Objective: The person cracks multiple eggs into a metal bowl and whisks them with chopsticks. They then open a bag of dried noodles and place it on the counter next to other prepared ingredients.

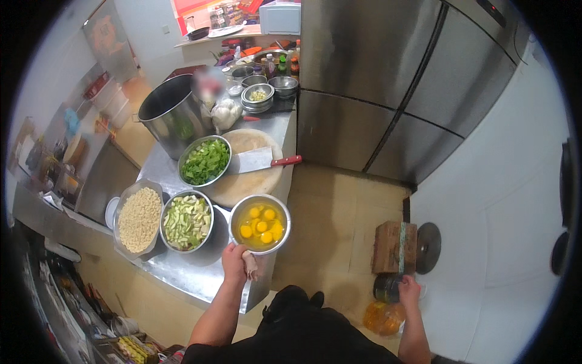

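Observation:
My left hand grips the near rim of a metal bowl of cracked raw eggs, with a crumpled cloth in the same hand. To the bowl's left stand a bowl of chopped green-white vegetable and a clear container of pale diced food. Behind these, a bowl of chopped leafy greens overlaps a round wooden cutting board, where a red-handled cleaver lies. Low at the right, my right hand is at a dark container; its fingers are too small to read.
A tall steel pot stands on the steel table behind the greens. Small metal bowls and bottles crowd the back. A steel refrigerator rises beyond. A wooden block and an amber jug are beside the white wall.

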